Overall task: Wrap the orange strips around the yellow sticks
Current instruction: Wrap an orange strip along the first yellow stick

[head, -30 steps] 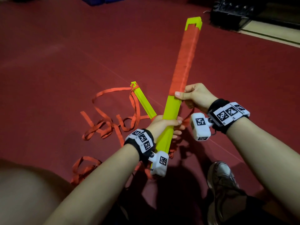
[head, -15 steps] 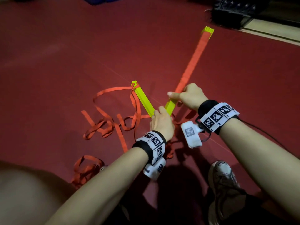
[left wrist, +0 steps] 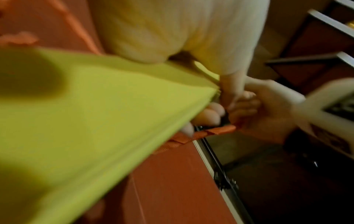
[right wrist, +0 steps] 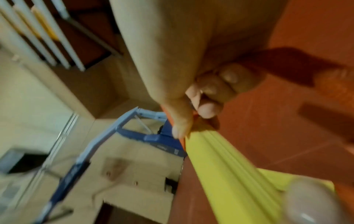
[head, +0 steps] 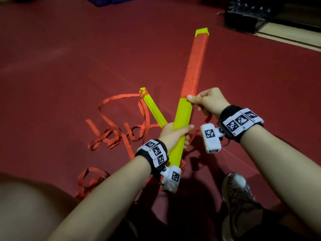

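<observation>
No legible text, brand, number or sign in any view; only black-and-white square code markers, not readable as words, on the left wristband point(head: 155, 152), the right wristband point(head: 240, 121) and the white wrist cameras point(head: 210, 137).

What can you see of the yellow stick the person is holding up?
The held yellow stick is long and flat, with ridges along one face. Orange strip wraps its far part, leaving the tip and near half bare. It slants up off the floor. The left hand grips its bare part; the right hand pinches the wrap's edge.
</observation>
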